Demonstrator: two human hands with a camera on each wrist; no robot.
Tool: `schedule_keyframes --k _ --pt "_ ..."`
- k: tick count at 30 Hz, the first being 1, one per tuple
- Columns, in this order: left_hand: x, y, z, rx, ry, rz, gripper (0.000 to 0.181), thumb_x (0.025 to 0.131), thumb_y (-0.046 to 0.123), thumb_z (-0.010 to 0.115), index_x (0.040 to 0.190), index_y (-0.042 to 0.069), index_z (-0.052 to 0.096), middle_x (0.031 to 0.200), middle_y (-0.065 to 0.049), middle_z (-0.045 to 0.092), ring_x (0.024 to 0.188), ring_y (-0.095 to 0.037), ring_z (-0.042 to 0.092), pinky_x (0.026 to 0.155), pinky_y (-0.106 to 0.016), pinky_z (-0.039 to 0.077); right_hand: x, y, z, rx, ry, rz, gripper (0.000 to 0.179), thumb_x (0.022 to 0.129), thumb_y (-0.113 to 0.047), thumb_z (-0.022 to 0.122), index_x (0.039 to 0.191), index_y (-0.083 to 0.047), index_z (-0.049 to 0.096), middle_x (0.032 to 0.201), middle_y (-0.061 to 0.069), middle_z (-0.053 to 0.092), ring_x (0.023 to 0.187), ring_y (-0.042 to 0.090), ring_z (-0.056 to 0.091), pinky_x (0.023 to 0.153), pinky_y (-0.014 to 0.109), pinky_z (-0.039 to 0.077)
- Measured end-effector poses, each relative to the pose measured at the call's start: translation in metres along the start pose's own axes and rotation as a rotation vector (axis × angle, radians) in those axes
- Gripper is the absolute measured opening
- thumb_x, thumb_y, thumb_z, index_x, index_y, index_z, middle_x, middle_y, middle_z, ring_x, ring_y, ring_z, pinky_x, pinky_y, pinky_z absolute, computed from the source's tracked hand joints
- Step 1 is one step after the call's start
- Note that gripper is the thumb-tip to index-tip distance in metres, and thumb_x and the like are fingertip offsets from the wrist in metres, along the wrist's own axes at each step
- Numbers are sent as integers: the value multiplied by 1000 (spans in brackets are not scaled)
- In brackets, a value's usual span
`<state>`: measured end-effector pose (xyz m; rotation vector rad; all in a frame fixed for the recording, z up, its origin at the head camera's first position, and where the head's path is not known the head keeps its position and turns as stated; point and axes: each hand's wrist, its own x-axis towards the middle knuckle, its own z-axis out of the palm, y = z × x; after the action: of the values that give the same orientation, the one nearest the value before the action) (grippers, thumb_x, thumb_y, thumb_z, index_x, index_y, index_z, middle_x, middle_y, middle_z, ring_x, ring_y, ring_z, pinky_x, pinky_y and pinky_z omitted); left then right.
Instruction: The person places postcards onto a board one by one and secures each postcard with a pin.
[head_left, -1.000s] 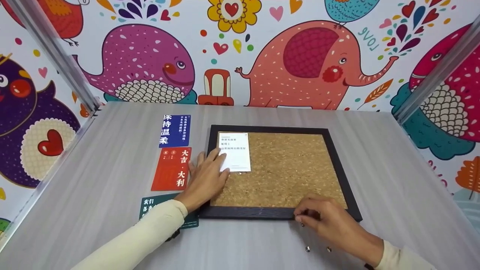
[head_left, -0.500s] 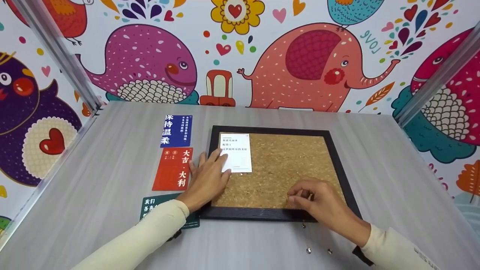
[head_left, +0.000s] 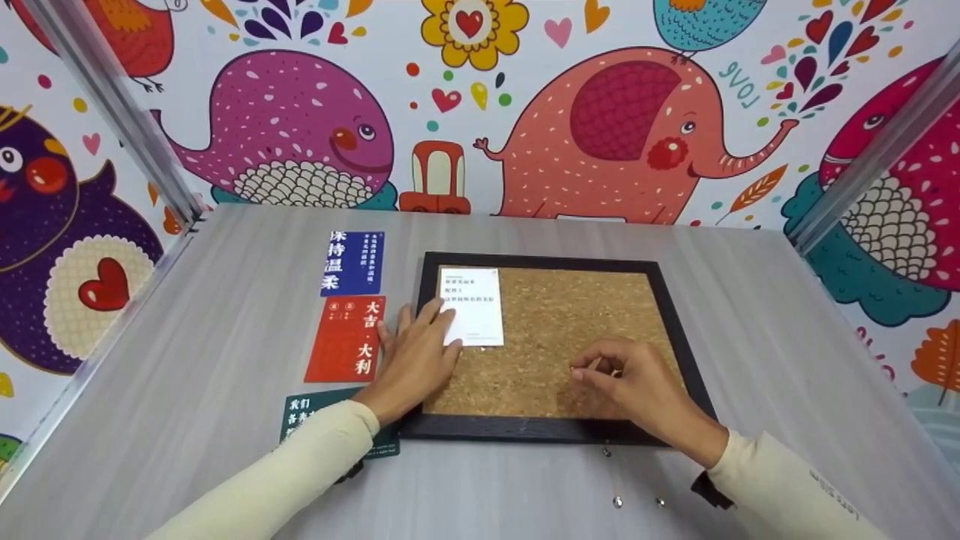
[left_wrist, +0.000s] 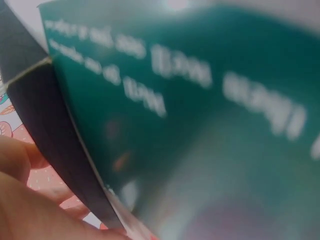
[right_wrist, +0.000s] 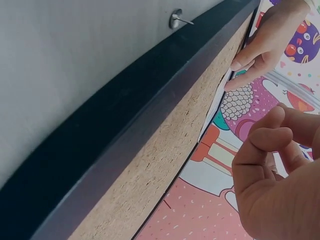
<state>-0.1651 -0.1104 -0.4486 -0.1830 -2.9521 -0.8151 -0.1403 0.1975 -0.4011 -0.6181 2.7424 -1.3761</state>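
Note:
My left hand (head_left: 420,360) lies over the left side of the black-framed corkboard (head_left: 570,300), fingers spread and fairly straight. Its fingertips press the left edge of a white card (head_left: 474,319) with printed lines, in the board's upper left area. Above the right half of the cork, my right hand (head_left: 637,379) pinches a small thumbtack (head_left: 573,367) between thumb and forefinger; the fingers mostly hide it. In the right wrist view that hand (right_wrist: 280,175) shows its thumb and forefinger together, other fingers curled. The left wrist view catches my left hand (left_wrist: 40,205) at the dark frame.
Several thumbtacks (head_left: 617,502) lie on the table in front of the board; one thumbtack (right_wrist: 175,19) shows its pin near the frame. Left of the board lie blue (head_left: 354,262), red (head_left: 343,337) and green (left_wrist: 125,140) cards, the green partly under my left forearm. A cartoon-printed wall (head_left: 442,97) stands behind.
My right hand has moved from the board's front edge up and slightly left over the cork, still pinching the thumbtack. The left hand has stayed at the white card.

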Motion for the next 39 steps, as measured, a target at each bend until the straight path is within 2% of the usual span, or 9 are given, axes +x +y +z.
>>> schedule_keyframes --k 4,9,16,27,34,39 --pt "1 -1 1 13 22 17 51 107 23 72 154 4 63 167 -18 49 154 -61 34 116 -92 12 6 -1 1 22 17 27 4 94 -5 86 97 -6 84 84 1 77 67 7 59 55 20 44" --pt "1 -1 1 17 13 12 51 107 24 72 154 5 63 168 -17 49 156 -61 32 117 -92 11 13 0 2 79 23 53 4 94 -2 86 98 -2 83 80 5 74 67 5 57 57 19 43" --pt "0 0 0 12 -3 0 52 108 26 71 156 6 61 170 -17 46 157 -60 30 119 -90 9 22 2 3 128 12 96 6 97 -3 83 101 2 82 91 10 78 70 8 59 59 20 47" --pt "-1 0 0 -4 1 2 53 108 25 71 156 5 61 169 -17 47 156 -59 31 119 -90 9 35 6 4 122 20 182 9 99 -6 82 106 0 83 97 7 80 80 14 65 64 22 52" --pt "-1 -1 1 8 24 21 51 107 24 71 154 4 63 167 -17 49 154 -59 34 117 -91 13 43 10 5 156 11 178 12 100 -5 80 108 3 81 103 9 80 86 17 69 67 22 55" --pt "-1 -1 1 8 30 24 50 107 23 72 153 4 64 167 -16 50 154 -58 35 117 -91 14 48 11 6 162 6 203 11 101 -6 79 109 1 82 104 9 80 89 19 70 67 23 55"
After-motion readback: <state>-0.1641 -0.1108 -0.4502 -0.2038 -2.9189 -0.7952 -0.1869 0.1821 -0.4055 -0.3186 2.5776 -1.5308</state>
